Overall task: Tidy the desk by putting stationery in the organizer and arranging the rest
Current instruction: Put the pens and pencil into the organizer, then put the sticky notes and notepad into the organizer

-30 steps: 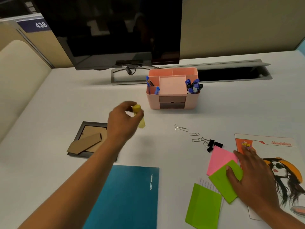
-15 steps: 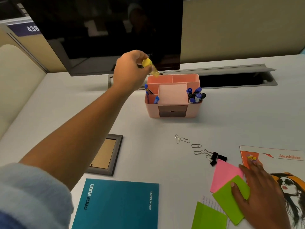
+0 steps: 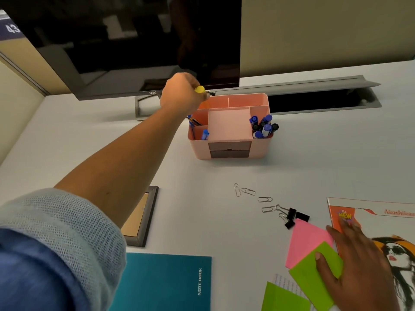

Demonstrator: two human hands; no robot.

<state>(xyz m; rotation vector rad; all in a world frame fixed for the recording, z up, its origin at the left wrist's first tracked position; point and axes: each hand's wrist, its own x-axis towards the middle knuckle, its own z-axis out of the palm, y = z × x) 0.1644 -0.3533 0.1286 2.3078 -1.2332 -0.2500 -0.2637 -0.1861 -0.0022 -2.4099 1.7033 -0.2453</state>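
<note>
A pink desk organizer (image 3: 229, 129) stands mid-desk with blue and black pens (image 3: 262, 127) in its right slot and a few blue pens in its left slot. My left hand (image 3: 182, 93) hovers over its back left corner, shut on a yellow highlighter (image 3: 200, 89) whose lower part is hidden by my fingers. My right hand (image 3: 361, 261) lies flat, fingers apart, on a green sticky note (image 3: 312, 274) that overlaps a pink one (image 3: 305, 239). Several paper clips (image 3: 253, 195) and black binder clips (image 3: 294, 217) lie loose in front of the organizer.
A dark monitor (image 3: 134, 41) and a grey cable hatch (image 3: 318, 95) sit behind the organizer. A picture frame (image 3: 146, 218) lies face down on the left, a teal notebook (image 3: 166, 283) near me, a magazine (image 3: 381, 225) at right, another green note (image 3: 283, 299) below.
My left hand carried the yellow highlighter from above the desk near the frame up to the organizer's back left corner and has lowered it slightly. The right hand stayed on the notes.
</note>
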